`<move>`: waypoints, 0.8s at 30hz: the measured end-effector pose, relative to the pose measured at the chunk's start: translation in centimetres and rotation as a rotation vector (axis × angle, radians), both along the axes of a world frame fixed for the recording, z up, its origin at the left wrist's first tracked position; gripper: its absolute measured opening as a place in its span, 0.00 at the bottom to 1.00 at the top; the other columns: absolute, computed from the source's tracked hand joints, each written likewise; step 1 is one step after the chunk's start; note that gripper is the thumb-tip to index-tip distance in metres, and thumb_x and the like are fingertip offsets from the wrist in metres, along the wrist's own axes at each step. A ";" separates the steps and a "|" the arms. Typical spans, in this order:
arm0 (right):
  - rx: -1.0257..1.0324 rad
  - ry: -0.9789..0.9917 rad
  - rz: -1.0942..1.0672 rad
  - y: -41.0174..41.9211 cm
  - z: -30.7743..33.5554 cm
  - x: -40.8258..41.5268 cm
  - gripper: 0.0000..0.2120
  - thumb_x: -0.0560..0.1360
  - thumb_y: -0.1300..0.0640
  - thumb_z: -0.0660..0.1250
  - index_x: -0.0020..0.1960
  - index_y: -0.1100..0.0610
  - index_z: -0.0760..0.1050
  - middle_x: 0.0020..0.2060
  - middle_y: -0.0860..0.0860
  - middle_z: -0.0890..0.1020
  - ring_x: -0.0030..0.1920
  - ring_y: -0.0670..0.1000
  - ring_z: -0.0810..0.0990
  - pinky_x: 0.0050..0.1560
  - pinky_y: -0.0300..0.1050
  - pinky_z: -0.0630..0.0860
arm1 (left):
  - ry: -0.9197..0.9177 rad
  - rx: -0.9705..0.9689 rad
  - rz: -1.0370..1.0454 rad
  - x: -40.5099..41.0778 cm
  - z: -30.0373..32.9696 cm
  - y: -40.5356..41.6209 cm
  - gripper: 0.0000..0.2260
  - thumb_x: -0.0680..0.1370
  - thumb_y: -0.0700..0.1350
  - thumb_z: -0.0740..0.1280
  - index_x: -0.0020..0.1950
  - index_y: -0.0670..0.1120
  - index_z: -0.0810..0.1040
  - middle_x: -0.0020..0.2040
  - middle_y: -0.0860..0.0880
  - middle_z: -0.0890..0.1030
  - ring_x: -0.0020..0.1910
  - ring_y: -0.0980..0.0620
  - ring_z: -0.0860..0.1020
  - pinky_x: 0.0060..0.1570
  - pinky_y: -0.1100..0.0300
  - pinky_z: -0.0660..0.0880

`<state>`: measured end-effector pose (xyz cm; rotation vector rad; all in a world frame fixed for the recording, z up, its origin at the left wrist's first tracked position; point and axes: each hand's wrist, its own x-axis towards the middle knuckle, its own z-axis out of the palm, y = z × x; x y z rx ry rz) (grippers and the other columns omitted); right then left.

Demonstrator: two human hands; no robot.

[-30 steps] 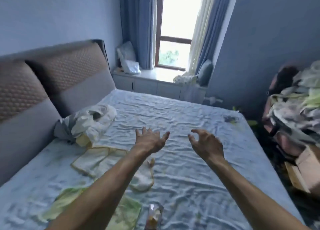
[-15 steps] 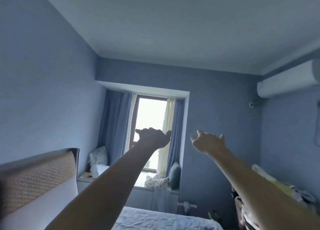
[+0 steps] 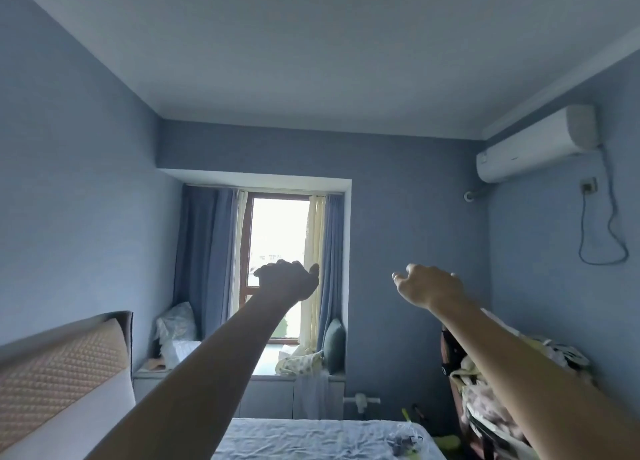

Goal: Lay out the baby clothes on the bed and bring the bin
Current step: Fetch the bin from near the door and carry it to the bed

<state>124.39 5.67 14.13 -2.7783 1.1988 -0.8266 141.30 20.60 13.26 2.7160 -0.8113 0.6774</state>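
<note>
Soft cotton baby clothes and bin out of my view, only bed (image 3: 311,439) edge showing; left hand (image 3: 287,281) and right hand (image 3: 429,286) raised, loosely curled, empty; light garments, take by the hems.

Wrinkled cloth bed sheet (image 3: 311,437), quilted fabric headboard (image 3: 59,362), matt painted walls (image 3: 412,237)

Setting: bedroom in a home. Evidence: bed (image 3: 311,437) with wrinkled pale-blue sheet along lower edge of view; padded quilted headboard (image 3: 62,373) at left. Blue-painted walls. Window (image 3: 278,265) in a recessed bay on far wall, blue curtains (image 3: 204,251) either side, cushions (image 3: 334,345) and bedding on the sill ledge. Wall-mounted air conditioner (image 3: 533,147) upper right, cord hanging below. Heap of clothes (image 3: 491,387) at right edge.
</note>
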 end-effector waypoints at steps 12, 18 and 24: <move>0.001 -0.001 -0.140 -5.2 -2.2 -7.9 0.26 0.78 0.40 0.52 0.71 0.53 0.66 0.68 0.54 0.73 0.68 0.55 0.69 0.72 0.55 0.56 | 0.039 0.067 -0.249 -8.5 -1.0 -8.0 0.32 0.80 0.62 0.42 0.63 0.42 0.75 0.59 0.44 0.79 0.58 0.45 0.77 0.58 0.51 0.67; -0.199 -0.041 -0.354 -6.6 -4.4 -16.7 0.23 0.78 0.43 0.56 0.66 0.56 0.71 0.61 0.56 0.78 0.63 0.57 0.75 0.66 0.53 0.64 | 0.092 0.020 -0.498 -14.2 -1.6 -14.0 0.29 0.80 0.61 0.44 0.70 0.45 0.69 0.69 0.43 0.72 0.66 0.45 0.71 0.63 0.50 0.64; -0.204 -0.001 -0.628 -6.3 -4.5 -25.0 0.25 0.78 0.43 0.55 0.67 0.59 0.69 0.62 0.58 0.76 0.64 0.58 0.73 0.70 0.55 0.59 | 0.074 -0.043 -0.728 -21.1 -3.6 -18.7 0.28 0.80 0.60 0.47 0.70 0.44 0.67 0.69 0.39 0.69 0.68 0.40 0.68 0.67 0.47 0.60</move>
